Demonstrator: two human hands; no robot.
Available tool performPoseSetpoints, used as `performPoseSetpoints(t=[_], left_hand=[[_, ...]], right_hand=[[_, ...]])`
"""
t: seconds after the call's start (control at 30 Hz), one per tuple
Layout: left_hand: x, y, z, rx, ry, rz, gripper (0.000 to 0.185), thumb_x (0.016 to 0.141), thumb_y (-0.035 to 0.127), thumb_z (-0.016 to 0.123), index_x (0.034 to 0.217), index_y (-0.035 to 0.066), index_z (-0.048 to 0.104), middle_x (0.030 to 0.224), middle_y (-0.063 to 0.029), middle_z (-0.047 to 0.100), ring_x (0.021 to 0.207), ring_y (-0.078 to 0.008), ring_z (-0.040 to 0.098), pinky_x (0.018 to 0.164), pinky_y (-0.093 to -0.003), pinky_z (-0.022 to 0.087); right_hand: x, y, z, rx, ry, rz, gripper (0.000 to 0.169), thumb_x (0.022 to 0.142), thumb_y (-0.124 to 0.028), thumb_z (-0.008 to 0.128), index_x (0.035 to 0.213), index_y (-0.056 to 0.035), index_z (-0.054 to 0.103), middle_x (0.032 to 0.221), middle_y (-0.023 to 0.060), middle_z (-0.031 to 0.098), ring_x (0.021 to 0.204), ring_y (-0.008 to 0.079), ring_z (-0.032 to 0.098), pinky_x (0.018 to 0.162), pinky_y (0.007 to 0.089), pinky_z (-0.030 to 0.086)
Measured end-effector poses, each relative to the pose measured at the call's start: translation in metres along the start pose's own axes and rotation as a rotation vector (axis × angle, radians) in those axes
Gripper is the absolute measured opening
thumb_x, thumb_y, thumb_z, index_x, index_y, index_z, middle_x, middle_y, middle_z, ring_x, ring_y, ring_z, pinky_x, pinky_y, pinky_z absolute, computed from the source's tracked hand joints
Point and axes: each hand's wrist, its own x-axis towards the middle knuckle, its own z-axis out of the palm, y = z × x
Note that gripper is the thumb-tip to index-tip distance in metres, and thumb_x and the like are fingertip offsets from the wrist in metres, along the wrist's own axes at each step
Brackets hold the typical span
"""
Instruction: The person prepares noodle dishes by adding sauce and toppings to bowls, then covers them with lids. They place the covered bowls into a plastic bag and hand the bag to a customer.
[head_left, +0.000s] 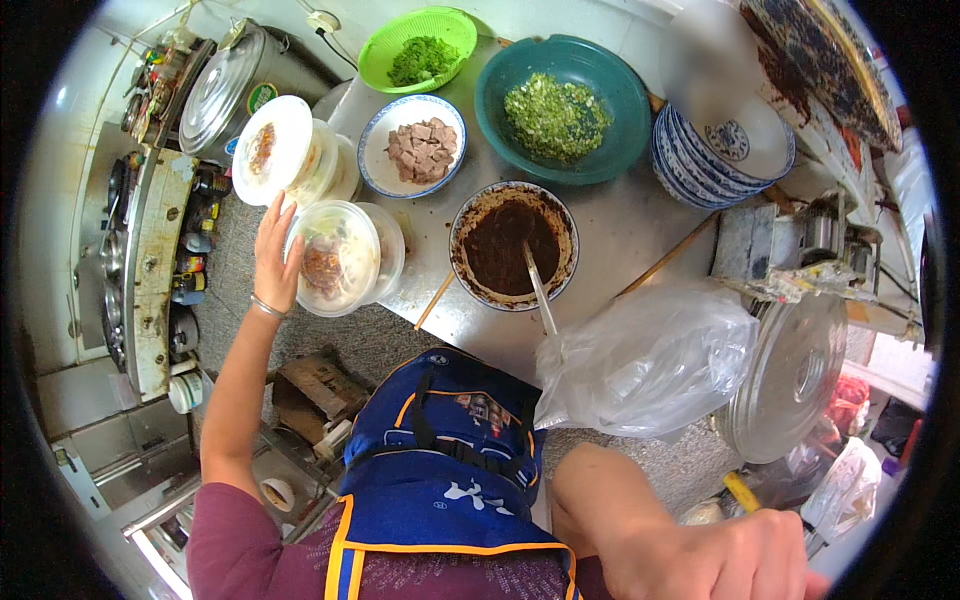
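My left hand (276, 259) rests with fingers spread against the side of the front stack of round clear plastic tubs (337, 259). Pale food with a reddish-brown topping shows through the top tub. Just beyond my fingertips stands another stack of round tubs (271, 150). Raised close to the camera at the lower right is my right hand (709, 555), its fingers curled; whether they hold anything is hidden. On the metal table, a patterned bowl of dark sauce (510, 247) has a metal spoon (538, 289) leaning in it.
Behind are a bowl of diced meat (422, 150), a green basket of chopped herbs (424, 60) and a teal basin of chopped greens (559, 116). Patterned bowls (724, 154) stand stacked at right. A clear plastic bag (652, 360) overhangs the table edge. A lidded metal pot (225, 94) stands back left.
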Motion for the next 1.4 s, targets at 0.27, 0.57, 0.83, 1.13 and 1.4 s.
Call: performPoseSetpoints(t=[0.27, 0.57, 0.83, 1.13, 1.4], left_hand=[[-0.016, -0.044, -0.011, -0.332, 0.269, -0.29, 0.037, 0.083, 0.009, 0.056, 0.119, 0.003, 0.049, 0.124, -0.0092, 0.049, 0.115, -0.0206, 0.045, 0.096, -0.0333, 0.035], [-0.076, -0.052, 0.026, -1.437, 0.086, -1.049, 0.042, 0.081, 0.017, 0.062, 0.117, 0.003, 0.046, 0.108, -0.0063, 0.056, 0.096, -0.0143, 0.054, 0.083, -0.0284, 0.045], [-0.083, -0.027, 0.073, -1.703, 0.346, -1.113, 0.047, 0.086, 0.021, 0.058, 0.124, -0.002, 0.042, 0.117, -0.0109, 0.053, 0.105, -0.0167, 0.051, 0.09, -0.0302, 0.041], [-0.06, 0.054, 0.002, -1.533, 0.235, -1.017, 0.042, 0.092, 0.024, 0.045, 0.121, -0.006, 0.041, 0.116, -0.0156, 0.051, 0.102, -0.0214, 0.053, 0.086, -0.033, 0.044], [-0.048, 0.269, 0.023, -1.864, -0.22, -0.713, 0.045, 0.09, 0.023, 0.046, 0.126, -0.003, 0.036, 0.125, -0.0126, 0.043, 0.117, -0.0205, 0.04, 0.098, -0.0328, 0.032]], right_hand=[[0.023, 0.014, -0.009, 0.081, -0.154, -0.026, 0.038, 0.09, -0.009, 0.036, 0.053, -0.0063, 0.045, 0.055, 0.008, 0.047, 0.049, 0.0191, 0.049, 0.066, 0.0408, 0.055], [-0.003, 0.146, -0.181, -1.024, 0.74, 0.73, 0.027, 0.084, -0.013, 0.055, 0.106, 0.001, 0.052, 0.094, 0.0105, 0.058, 0.085, 0.0187, 0.056, 0.075, 0.0319, 0.048], [-0.109, 0.219, -0.286, -0.995, 1.033, 0.987, 0.039, 0.081, -0.012, 0.062, 0.114, 0.002, 0.048, 0.101, 0.0125, 0.06, 0.084, 0.0148, 0.058, 0.072, 0.029, 0.049], [-0.108, 0.178, -0.217, -0.782, 0.996, 0.65, 0.052, 0.074, -0.011, 0.067, 0.119, -0.0052, 0.04, 0.11, 0.0077, 0.049, 0.103, 0.0156, 0.046, 0.088, 0.0296, 0.038], [-0.175, -0.049, -0.079, -0.703, 1.279, 0.304, 0.059, 0.072, -0.014, 0.064, 0.124, -0.0021, 0.038, 0.113, 0.0097, 0.05, 0.104, 0.0215, 0.05, 0.091, 0.036, 0.041]])
